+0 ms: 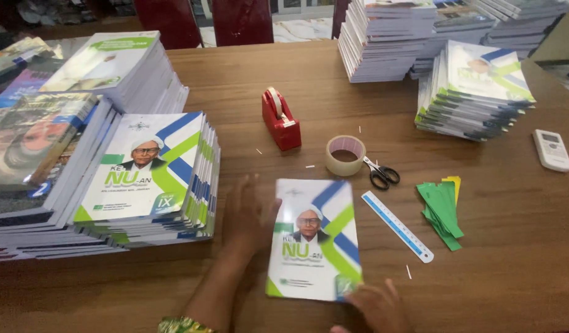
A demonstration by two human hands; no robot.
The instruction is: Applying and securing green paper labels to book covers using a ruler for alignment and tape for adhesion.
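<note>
A book [315, 240] lies at lower centre of the worktop [235, 80], a ruler [397, 226] just right of it. Above sit tape roll [345, 155], scissors [380, 173] and dispenser [280, 119]. Book stacks [148, 172] fill the left and upper right; paper strips [441, 209] lie right.

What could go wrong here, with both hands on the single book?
The book lies near the table's front edge, so a push by the left hand or right hand might slide it off. Its right side is close to the ruler, which could get knocked.
</note>
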